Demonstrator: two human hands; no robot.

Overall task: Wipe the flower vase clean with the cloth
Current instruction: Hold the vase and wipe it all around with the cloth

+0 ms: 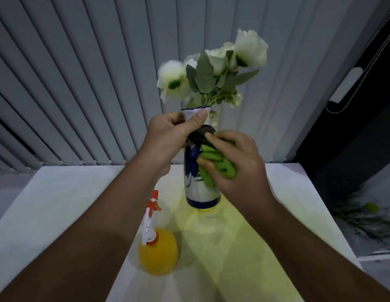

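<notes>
On the white table (58, 203), in front of grey vertical blinds (80, 73): glazed vase (195, 192) upright near the table's middle, white with blue floral print and blue band at base, standing on a yellow-lit patch. Looks ceramic, so probably rigid, slick, chippable; top-heavy with the white artificial flowers (211, 68) fanning out above the rim. Likely tips easily if pushed sideways on the body. Best hold judged at the narrow neck, just under the blue-edged rim, pressing down a little while wiping.

Left hand (167, 131) doing exactly that: fingers wrapped round the neck, thumb across the front near the rim. Right hand (235, 158) curled around a bunched green cloth (213, 162), pressed against the vase's right shoulder and upper body. Cloth soft, conforms well; dark patch at its top, cannot tell whether fabric or shadow. Lower body and base not covered by cloth.

Orange spray bottle (157, 249) near the front, left of the vase, well apart from both hands.
</notes>
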